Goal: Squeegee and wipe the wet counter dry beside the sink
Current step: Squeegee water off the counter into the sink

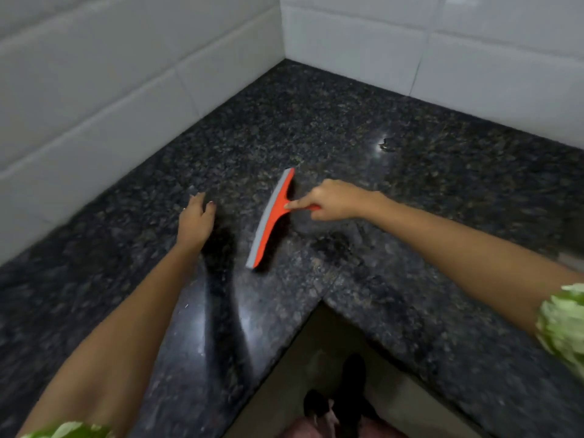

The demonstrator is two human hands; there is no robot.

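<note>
Right hand closed around the handle of the squeegee, blade down on the tabletop between both hands. Left hand open, flat on the stone. Probably light, stiff plastic with a soft edge; best gripped by the handle.

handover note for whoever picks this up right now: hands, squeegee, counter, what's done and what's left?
Right hand: shut on the handle of the orange squeegee, index finger along the neck, grey blade down on the dark granite counter.
Left hand: open, empty, fingers spread, low over the counter left of the blade; contact cannot be told.
Position: inner corner of the L-shaped counter, below the white tiled walls.
Done: cannot judge; a glossy patch shows near the back right.
Left: squeegee strokes, then the wipe. No cloth or sink in view.
</note>
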